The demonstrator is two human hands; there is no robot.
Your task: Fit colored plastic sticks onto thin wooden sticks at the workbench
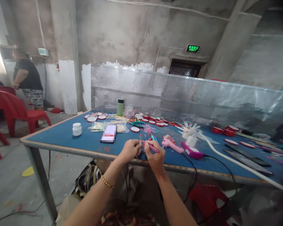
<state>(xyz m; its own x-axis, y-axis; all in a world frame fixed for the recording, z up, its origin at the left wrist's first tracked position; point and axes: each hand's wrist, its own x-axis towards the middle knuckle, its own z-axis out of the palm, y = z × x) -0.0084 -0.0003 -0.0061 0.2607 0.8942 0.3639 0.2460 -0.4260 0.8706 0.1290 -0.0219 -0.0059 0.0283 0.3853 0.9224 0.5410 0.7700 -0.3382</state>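
Near the table's front edge my left hand (131, 149) is closed around a thin stick with a red and green upper part (141, 137). My right hand (156, 157) pinches a pink pen-like tool (153, 147), its front end close to the left fingers. Whether the tool touches the stick I cannot make out. Just beyond the right hand lie some blue and teal pieces (154, 138). To its right are a pink figure-shaped object with a handle (171, 145) and a purple device (191, 151) with a black cable.
On the blue table (58, 138) are a white jar (76, 129), a phone (109, 133), a green bottle (120, 107) and several red-rimmed discs (135, 129). A white hose (235, 161) crosses the right side. Perforated metal panels (136, 89) stand behind. A person (28, 75) stands far left beside red chairs (19, 106).
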